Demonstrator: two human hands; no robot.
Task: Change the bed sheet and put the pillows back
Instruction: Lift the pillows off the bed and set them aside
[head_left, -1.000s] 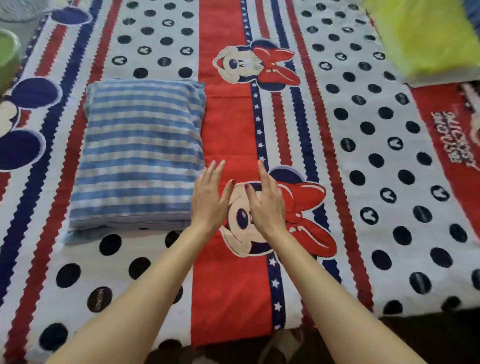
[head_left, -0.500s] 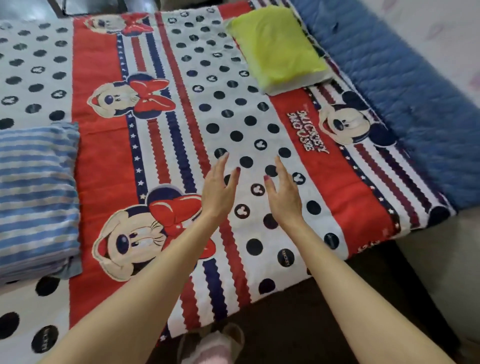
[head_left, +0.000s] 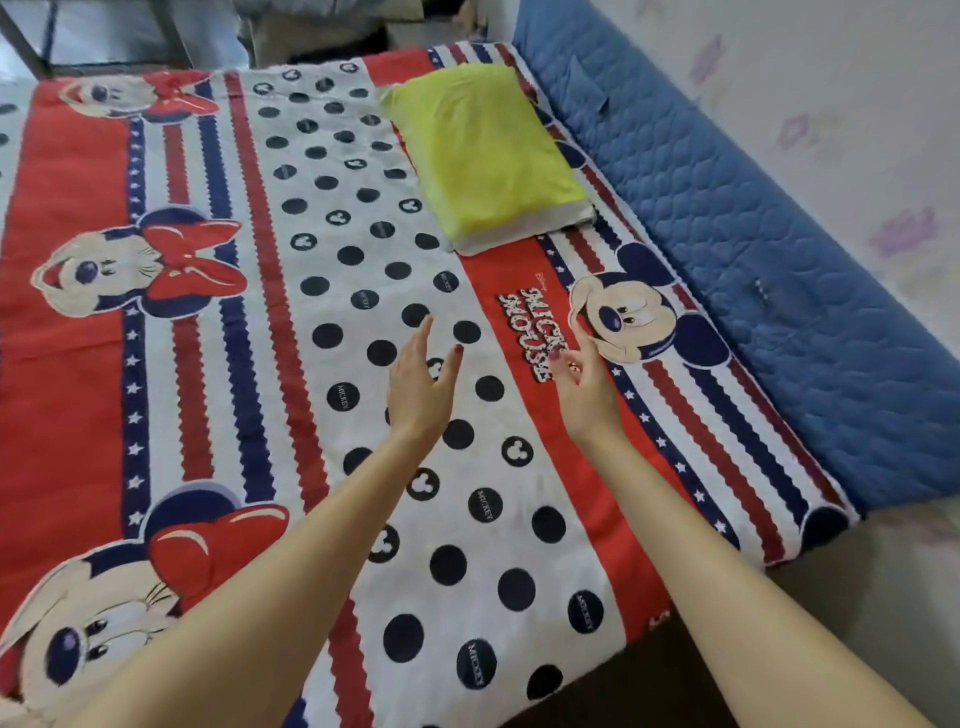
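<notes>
Bed sheet lay flat over the bed: red, white & navy bands w/ black dots and cartoon mouse faces, bands running from the near edge to the far edge. Yellow pillow lay on the sheet's far right part, just beside the blue quilted pad along the wall; long axis ran w/ the bands, near end white-edged. Left hand hovered over the dotted band, well short of the pillow, fingers straight, holding nothing. Right hand was over the red lettered band beside it, fingers loosely bent, also empty.
</notes>
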